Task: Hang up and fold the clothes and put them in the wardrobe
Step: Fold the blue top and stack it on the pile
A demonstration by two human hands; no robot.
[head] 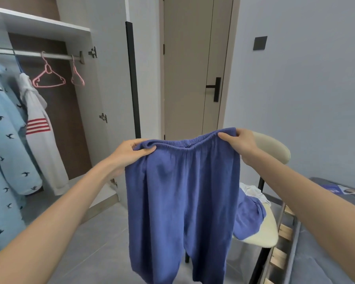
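Right, both hands up mid-frame: left hand [131, 152] & right hand [241, 140] each pinch the waistband of blue trousers [180, 201], legs hanging down. Wardrobe [49, 27] upper left w/ two pink hangers [49, 76]; chair [271, 152] behind at right.

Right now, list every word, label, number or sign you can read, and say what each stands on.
No text is readable.
The blue leaflet on the bed: printed lines, too blurred to read.
The blue trousers: no label or print showing.
The light-blue garment: bird pattern only, no words.
The white garment: red stripes only, no words.
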